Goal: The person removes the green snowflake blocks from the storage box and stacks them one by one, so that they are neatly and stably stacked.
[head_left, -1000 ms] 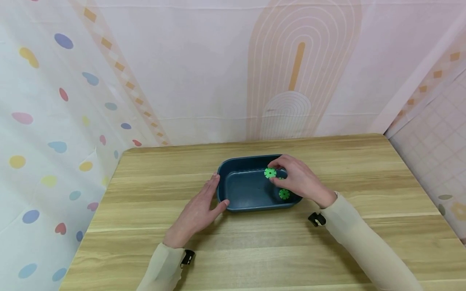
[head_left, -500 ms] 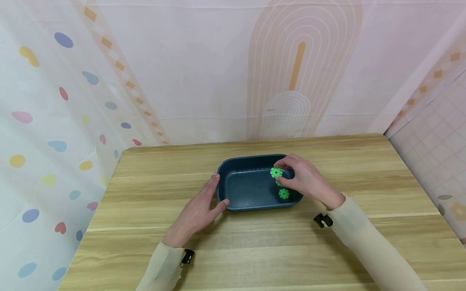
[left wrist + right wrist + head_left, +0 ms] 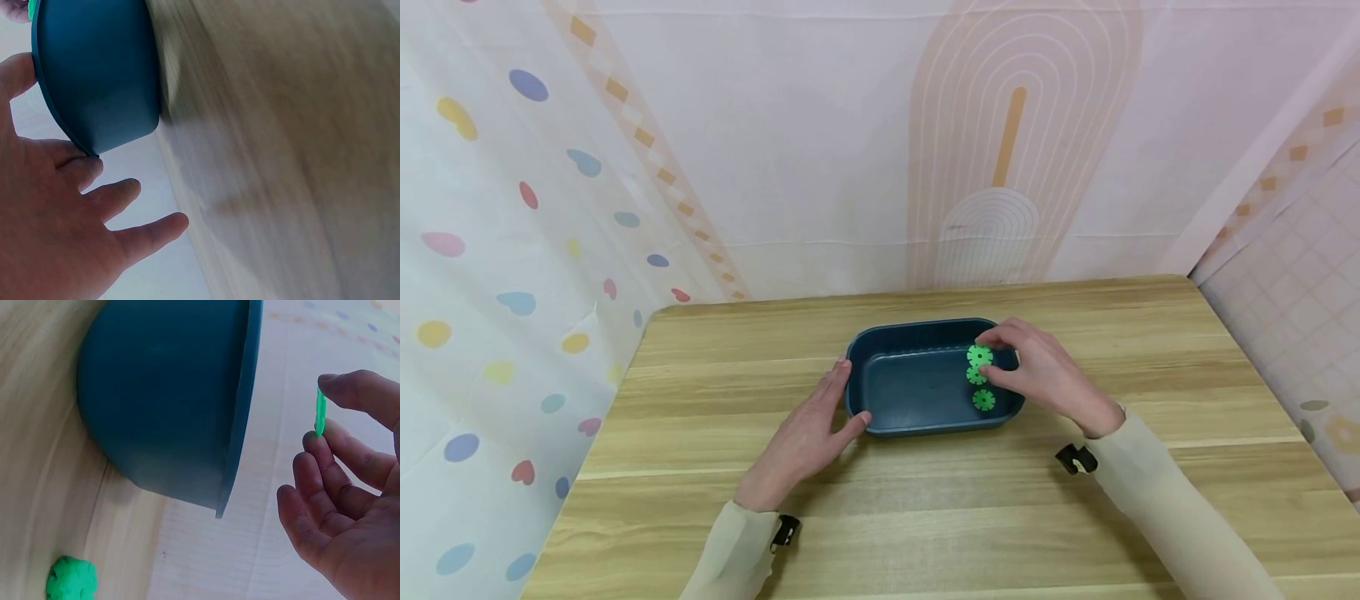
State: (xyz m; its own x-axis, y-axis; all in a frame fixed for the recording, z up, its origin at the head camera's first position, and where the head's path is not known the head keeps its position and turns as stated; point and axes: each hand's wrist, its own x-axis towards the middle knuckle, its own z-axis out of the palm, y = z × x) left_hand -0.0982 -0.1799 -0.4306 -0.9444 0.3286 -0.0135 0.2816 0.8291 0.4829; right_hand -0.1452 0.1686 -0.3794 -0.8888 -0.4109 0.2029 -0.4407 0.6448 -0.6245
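My right hand (image 3: 1039,368) pinches a green notched disc (image 3: 980,356) by its edges between thumb and fingers, above the right end of a dark blue oblong basin (image 3: 895,431). In the right wrist view this disc (image 3: 320,412) is seen edge-on, higher than the basin's rim. Two similar discs lie on the basin floor, a middle disc (image 3: 975,376) partly covered by the held one and the thumb, and a front disc (image 3: 984,400). With fingers fairly straight, my left hand (image 3: 801,442) touches the basin's left end, its thumb at the near corner.
The basin stands on a wood-grain table (image 3: 925,517). A green lumpy thing (image 3: 72,579) sits on the table beyond the basin in the right wrist view; the head view does not show it. A patterned curtain (image 3: 812,150) hangs behind the table.
My right hand has shifted rightward across the basin with the pinched disc. The middle disc, mostly covered earlier, now shows more. My left hand keeps its place.
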